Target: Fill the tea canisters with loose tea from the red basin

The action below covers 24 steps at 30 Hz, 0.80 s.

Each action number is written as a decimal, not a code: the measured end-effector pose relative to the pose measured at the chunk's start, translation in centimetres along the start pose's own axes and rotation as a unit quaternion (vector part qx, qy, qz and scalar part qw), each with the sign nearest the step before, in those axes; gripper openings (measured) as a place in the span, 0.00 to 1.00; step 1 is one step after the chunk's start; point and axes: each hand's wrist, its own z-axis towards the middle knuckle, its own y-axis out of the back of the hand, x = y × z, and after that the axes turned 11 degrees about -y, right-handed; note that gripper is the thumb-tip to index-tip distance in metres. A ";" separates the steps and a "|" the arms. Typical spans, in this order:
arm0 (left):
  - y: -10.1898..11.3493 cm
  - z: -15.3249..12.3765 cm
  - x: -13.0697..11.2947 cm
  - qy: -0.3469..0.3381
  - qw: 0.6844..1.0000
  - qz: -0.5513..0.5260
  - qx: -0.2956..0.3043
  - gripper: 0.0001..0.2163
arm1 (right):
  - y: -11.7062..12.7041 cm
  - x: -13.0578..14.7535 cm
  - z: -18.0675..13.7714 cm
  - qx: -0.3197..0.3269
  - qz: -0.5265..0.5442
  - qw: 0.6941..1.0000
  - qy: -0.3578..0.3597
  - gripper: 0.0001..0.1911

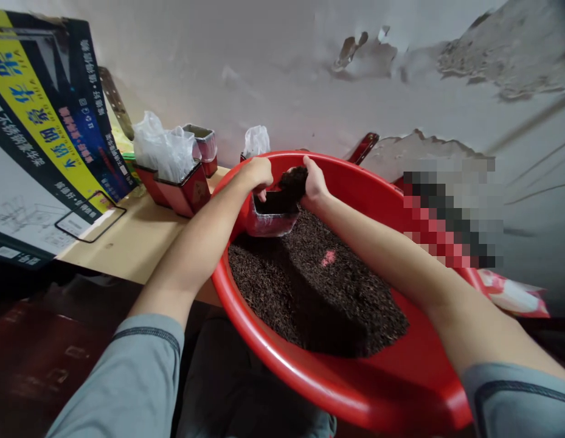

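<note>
A wide red plastic basin (282,389) holds a heap of dark, dry, loose leaves (355,286) that look like tea, with a small pink patch on top. Over the basin's far left part, my left hand (260,173) grips the rim of a small box lined with clear plastic (272,226). Dark leaves fill the visible part of its opening. My right hand (315,182) is cupped at the box's right side, its fingers curled around a handful of the same leaves (293,181) at the opening. Part of its fingers is hidden by the leaves.
Left of the basin, a wooden table (140,258) bears red boxes (186,198) with crumpled clear bags (163,149). Another lined box (204,146) stands behind them. A large printed carton (49,134) leans at far left. The peeling wall (273,67) rises behind.
</note>
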 end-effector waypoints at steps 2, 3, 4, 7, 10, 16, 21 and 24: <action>0.0 0.0 -0.3 0.010 0.998 0.056 0.006 0.11 | -0.8 0.0 -0.6 0.037 -0.020 0.999 -0.018 0.26; 0.0 -0.1 -0.5 0.015 0.997 0.068 0.017 0.11 | -0.8 0.1 -1.1 0.052 -0.040 0.998 -0.022 0.25; -0.1 -0.2 -0.7 0.018 0.997 0.066 0.032 0.11 | -0.6 0.1 -1.5 0.062 -0.068 0.996 -0.017 0.24; -0.4 -0.7 -1.1 0.008 0.997 0.019 0.072 0.13 | 2.0 -0.1 -2.5 0.050 -0.166 0.984 0.046 0.20; -1.4 -0.9 -1.2 -0.025 0.995 0.043 0.085 0.13 | 7.4 -1.4 -3.3 -0.021 -0.296 0.951 0.085 0.14; -3.3 -0.6 -1.8 -0.093 0.984 0.111 0.105 0.15 | 19.2 -5.5 -4.3 -0.217 -0.575 0.774 -0.152 0.28; -2.6 -1.0 -2.4 -0.142 0.987 -0.026 0.063 0.18 | 21.2 -7.7 -3.5 -0.227 -0.574 0.757 -0.217 0.33; -2.6 -0.7 -2.0 -0.133 0.988 -0.001 0.075 0.13 | 20.0 -8.8 -2.9 -0.250 -0.564 0.755 -0.223 0.37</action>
